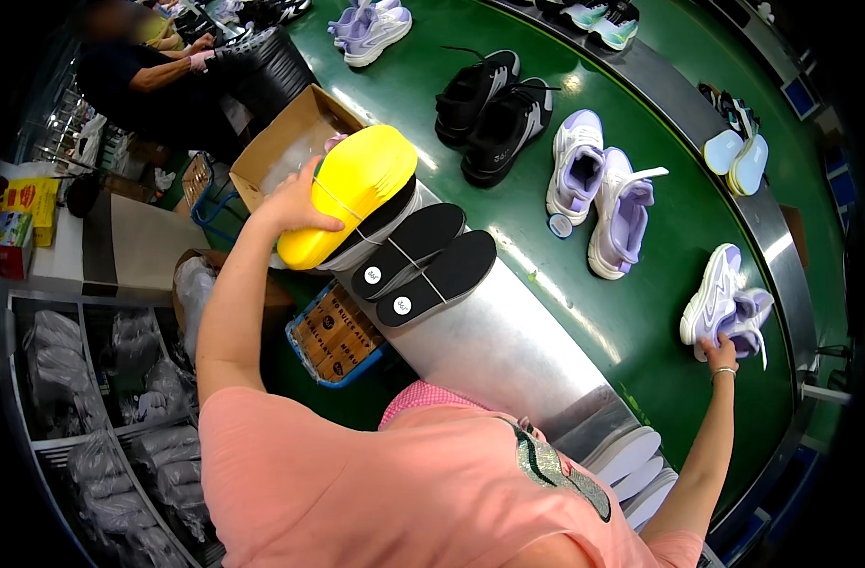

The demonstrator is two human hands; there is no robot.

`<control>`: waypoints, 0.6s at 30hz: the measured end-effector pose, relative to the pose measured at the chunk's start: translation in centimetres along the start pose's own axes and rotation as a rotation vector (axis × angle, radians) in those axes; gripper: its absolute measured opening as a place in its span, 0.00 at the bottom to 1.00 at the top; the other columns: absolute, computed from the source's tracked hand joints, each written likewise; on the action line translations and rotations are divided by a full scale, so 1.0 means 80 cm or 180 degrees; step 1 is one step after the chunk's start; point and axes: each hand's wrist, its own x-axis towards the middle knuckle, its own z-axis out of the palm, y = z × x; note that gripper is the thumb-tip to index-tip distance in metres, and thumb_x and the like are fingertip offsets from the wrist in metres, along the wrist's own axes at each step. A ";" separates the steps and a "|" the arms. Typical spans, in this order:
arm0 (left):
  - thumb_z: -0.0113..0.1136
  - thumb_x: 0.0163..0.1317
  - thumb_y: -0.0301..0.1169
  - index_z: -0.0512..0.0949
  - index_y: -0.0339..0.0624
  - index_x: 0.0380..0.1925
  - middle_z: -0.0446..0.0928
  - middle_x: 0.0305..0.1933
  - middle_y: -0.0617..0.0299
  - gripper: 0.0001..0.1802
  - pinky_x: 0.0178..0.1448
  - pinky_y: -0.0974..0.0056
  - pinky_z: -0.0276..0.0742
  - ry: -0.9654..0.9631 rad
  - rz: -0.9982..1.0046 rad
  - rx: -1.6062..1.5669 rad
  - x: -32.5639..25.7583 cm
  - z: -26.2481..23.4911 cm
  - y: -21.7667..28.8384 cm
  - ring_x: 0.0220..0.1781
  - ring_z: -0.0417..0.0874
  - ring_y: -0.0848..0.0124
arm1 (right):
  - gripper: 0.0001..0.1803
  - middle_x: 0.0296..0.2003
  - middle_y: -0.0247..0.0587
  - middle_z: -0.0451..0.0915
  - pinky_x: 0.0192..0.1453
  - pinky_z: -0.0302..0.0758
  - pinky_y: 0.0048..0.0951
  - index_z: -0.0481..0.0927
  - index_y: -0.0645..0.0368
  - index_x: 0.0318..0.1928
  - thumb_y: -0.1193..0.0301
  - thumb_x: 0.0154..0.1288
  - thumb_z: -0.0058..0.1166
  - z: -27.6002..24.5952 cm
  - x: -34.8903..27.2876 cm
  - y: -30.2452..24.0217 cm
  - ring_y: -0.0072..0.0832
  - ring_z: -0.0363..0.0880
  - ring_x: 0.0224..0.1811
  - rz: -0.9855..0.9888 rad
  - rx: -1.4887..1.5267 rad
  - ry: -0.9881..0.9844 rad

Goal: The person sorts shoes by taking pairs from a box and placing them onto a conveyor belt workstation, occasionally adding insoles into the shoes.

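While your left hand (297, 204), spread wide, clasps yellow insoles (364, 175) upper left of centre, your half-closed right hand (721, 354) grips a lavender sneaker (712, 295) at right, both likely light, the insoles flexible, best held mid-length.

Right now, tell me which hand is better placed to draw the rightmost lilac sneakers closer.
Probably the right: the right hand has its fingers on those lilac sneakers, while the left hand is far across, holding the yellow insoles.
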 end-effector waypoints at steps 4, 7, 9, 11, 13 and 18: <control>0.69 0.30 0.38 0.46 0.39 0.58 0.57 0.56 0.47 0.55 0.60 0.63 0.54 -0.0057 0.0794 -0.1273 0.018 -0.002 -0.010 0.59 0.58 0.58 | 0.27 0.38 0.43 0.74 0.45 0.65 0.40 0.74 0.54 0.39 0.50 0.40 0.56 -0.024 -0.043 -0.004 0.40 0.70 0.44 -0.0380 -0.0317 0.0173; 0.61 0.38 0.29 0.44 0.42 0.59 0.55 0.57 0.51 0.48 0.58 0.63 0.57 0.0153 0.0909 -0.1641 0.019 0.009 -0.100 0.59 0.58 0.62 | 0.24 0.36 0.39 0.74 0.42 0.66 0.36 0.76 0.51 0.36 0.50 0.39 0.57 -0.031 -0.046 -0.033 0.36 0.71 0.42 -0.0513 -0.0392 0.0280; 0.56 0.40 0.25 0.47 0.48 0.59 0.59 0.55 0.52 0.44 0.53 0.63 0.65 -0.0606 0.0620 -0.3839 -0.020 -0.028 -0.063 0.55 0.64 0.63 | 0.25 0.38 0.40 0.74 0.47 0.61 0.37 0.77 0.48 0.39 0.50 0.38 0.58 -0.042 -0.054 -0.040 0.36 0.70 0.44 -0.0358 -0.0038 0.0131; 0.60 0.38 0.29 0.50 0.41 0.58 0.62 0.54 0.53 0.44 0.56 0.61 0.63 -0.0598 0.1287 -0.4520 -0.026 -0.048 -0.051 0.54 0.67 0.60 | 0.26 0.40 0.40 0.73 0.49 0.57 0.37 0.77 0.47 0.38 0.48 0.38 0.56 -0.031 -0.047 -0.038 0.33 0.68 0.46 -0.0348 0.0010 0.0179; 0.62 0.40 0.35 0.51 0.38 0.56 0.62 0.54 0.51 0.43 0.55 0.59 0.66 -0.0784 0.1674 -0.4701 -0.036 -0.066 0.049 0.53 0.67 0.59 | 0.25 0.39 0.41 0.72 0.51 0.54 0.37 0.77 0.46 0.38 0.47 0.38 0.55 -0.033 -0.047 -0.031 0.34 0.67 0.45 -0.0328 0.0064 0.0001; 0.54 0.47 0.39 0.54 0.38 0.55 0.63 0.53 0.51 0.35 0.52 0.60 0.68 -0.1553 0.2205 -0.4421 0.058 -0.079 0.281 0.51 0.69 0.61 | 0.25 0.39 0.45 0.73 0.51 0.52 0.40 0.77 0.43 0.40 0.44 0.43 0.49 -0.033 -0.052 -0.007 0.33 0.66 0.47 -0.0499 -0.0485 -0.0121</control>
